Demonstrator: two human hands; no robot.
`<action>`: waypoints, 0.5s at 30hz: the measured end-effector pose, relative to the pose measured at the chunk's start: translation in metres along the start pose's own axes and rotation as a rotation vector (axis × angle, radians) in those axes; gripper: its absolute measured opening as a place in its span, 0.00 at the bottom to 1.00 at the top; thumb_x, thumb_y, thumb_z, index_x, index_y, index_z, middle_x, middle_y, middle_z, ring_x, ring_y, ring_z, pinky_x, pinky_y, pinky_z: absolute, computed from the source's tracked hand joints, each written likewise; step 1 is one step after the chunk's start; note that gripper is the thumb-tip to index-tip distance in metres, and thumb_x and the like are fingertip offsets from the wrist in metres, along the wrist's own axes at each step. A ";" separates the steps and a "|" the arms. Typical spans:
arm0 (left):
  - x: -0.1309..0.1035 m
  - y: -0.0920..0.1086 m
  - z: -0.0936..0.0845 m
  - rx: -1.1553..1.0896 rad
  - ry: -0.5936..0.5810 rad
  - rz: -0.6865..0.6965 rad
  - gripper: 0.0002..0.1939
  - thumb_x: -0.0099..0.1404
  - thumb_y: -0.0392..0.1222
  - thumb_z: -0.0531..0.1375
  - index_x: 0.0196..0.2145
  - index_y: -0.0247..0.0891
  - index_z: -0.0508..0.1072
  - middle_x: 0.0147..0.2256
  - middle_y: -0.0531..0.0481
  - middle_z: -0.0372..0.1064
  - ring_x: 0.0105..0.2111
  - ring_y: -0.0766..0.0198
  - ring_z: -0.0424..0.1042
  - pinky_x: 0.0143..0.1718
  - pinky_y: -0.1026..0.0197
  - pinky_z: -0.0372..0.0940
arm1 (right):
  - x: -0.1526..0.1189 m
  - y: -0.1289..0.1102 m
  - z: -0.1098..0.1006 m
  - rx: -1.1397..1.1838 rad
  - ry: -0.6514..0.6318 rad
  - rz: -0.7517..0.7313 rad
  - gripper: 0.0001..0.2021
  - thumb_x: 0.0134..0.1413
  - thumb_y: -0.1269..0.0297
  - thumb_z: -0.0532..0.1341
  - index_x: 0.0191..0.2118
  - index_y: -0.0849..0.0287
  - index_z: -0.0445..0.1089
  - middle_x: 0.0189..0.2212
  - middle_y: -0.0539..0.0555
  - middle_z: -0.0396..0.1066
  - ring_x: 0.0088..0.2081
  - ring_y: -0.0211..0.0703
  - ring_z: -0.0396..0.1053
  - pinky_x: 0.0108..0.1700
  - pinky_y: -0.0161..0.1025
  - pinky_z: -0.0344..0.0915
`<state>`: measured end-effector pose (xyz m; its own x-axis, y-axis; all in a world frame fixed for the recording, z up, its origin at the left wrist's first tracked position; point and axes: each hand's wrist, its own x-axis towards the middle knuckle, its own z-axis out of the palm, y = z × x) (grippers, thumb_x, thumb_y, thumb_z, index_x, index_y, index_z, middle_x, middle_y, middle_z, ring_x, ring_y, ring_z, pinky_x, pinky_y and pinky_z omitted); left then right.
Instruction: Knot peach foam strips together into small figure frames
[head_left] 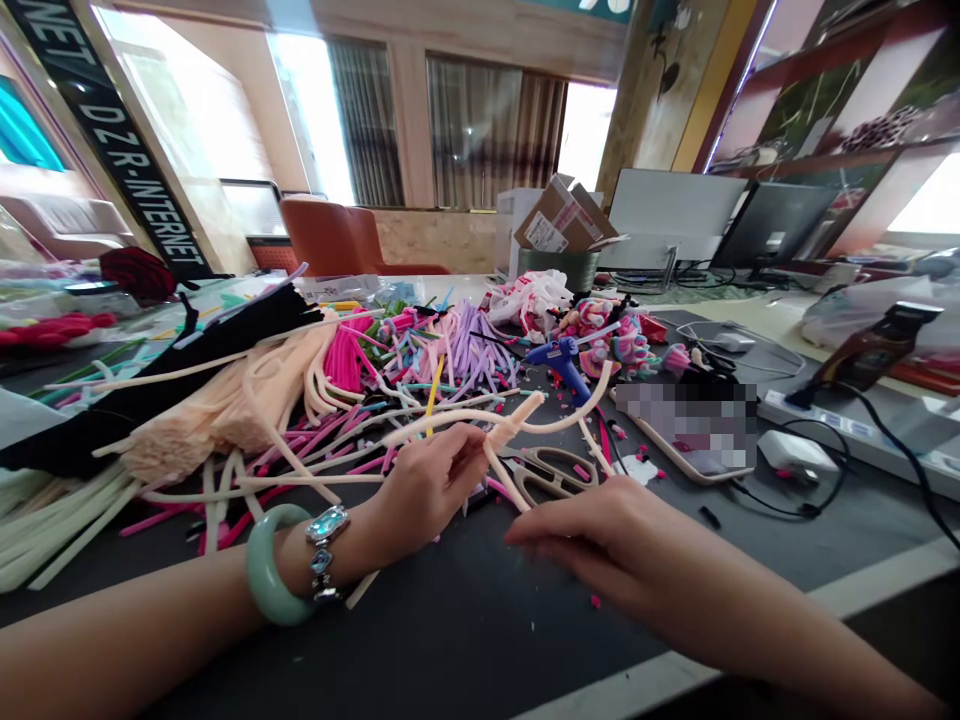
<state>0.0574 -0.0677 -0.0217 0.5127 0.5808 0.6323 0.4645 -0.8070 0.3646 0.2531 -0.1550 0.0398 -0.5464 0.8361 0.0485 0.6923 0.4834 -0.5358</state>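
Observation:
My left hand (431, 485), with a green bangle and a jewelled bracelet at its wrist, pinches a cream pipe-cleaner piece (514, 421) wrapped into a thick short core. Long cream stems stretch from it to the left and right. One stem bends down toward my right hand (592, 530), whose closed fingers hold its lower end. Scissors with beige handles (555, 473) lie just behind my hands. A blue glue gun (564, 370) rests farther back.
Bundles of cream (217, 410), pink and purple (480, 345) stems cover the left and middle of the dark table (420, 650). A phone (686, 435), white charger (796, 455), power strip (847, 425) and brown bottle (874, 345) are at the right, with cables between them.

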 end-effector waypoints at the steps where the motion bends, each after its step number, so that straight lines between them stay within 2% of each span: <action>1: 0.000 0.000 0.000 0.001 -0.006 0.003 0.04 0.66 0.37 0.53 0.35 0.36 0.67 0.18 0.58 0.63 0.18 0.73 0.62 0.24 0.69 0.58 | 0.000 0.001 0.000 -0.010 0.008 0.002 0.15 0.56 0.74 0.53 0.41 0.51 0.73 0.31 0.43 0.74 0.30 0.30 0.69 0.35 0.27 0.56; 4: 0.000 -0.001 0.000 -0.079 -0.036 -0.038 0.06 0.66 0.38 0.52 0.37 0.36 0.67 0.20 0.57 0.65 0.18 0.74 0.64 0.24 0.70 0.59 | 0.001 0.004 -0.001 -0.051 0.035 0.022 0.15 0.56 0.73 0.53 0.42 0.51 0.73 0.34 0.45 0.76 0.33 0.33 0.71 0.36 0.28 0.58; 8: 0.000 0.000 0.002 -0.283 -0.075 -0.163 0.08 0.67 0.40 0.51 0.36 0.35 0.67 0.23 0.56 0.66 0.18 0.74 0.66 0.22 0.71 0.60 | 0.002 0.011 -0.005 -0.131 0.061 0.072 0.15 0.57 0.71 0.52 0.44 0.52 0.74 0.35 0.49 0.77 0.36 0.39 0.73 0.37 0.31 0.62; 11: 0.001 0.003 0.004 -0.414 -0.105 -0.263 0.10 0.67 0.43 0.51 0.36 0.35 0.67 0.22 0.56 0.65 0.17 0.73 0.66 0.20 0.70 0.61 | 0.003 0.015 -0.009 -0.147 0.062 0.089 0.15 0.57 0.70 0.52 0.43 0.53 0.74 0.36 0.51 0.77 0.35 0.40 0.74 0.38 0.31 0.63; 15: 0.002 0.007 0.006 -0.569 -0.123 -0.368 0.11 0.67 0.45 0.51 0.34 0.35 0.65 0.22 0.55 0.65 0.19 0.70 0.68 0.23 0.68 0.64 | 0.005 0.017 -0.011 -0.131 0.041 0.109 0.16 0.57 0.69 0.51 0.43 0.53 0.75 0.38 0.50 0.77 0.37 0.41 0.74 0.38 0.32 0.64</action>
<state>0.0660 -0.0719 -0.0218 0.4882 0.8084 0.3289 0.1902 -0.4664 0.8639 0.2676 -0.1400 0.0404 -0.4473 0.8938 0.0315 0.8031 0.4169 -0.4258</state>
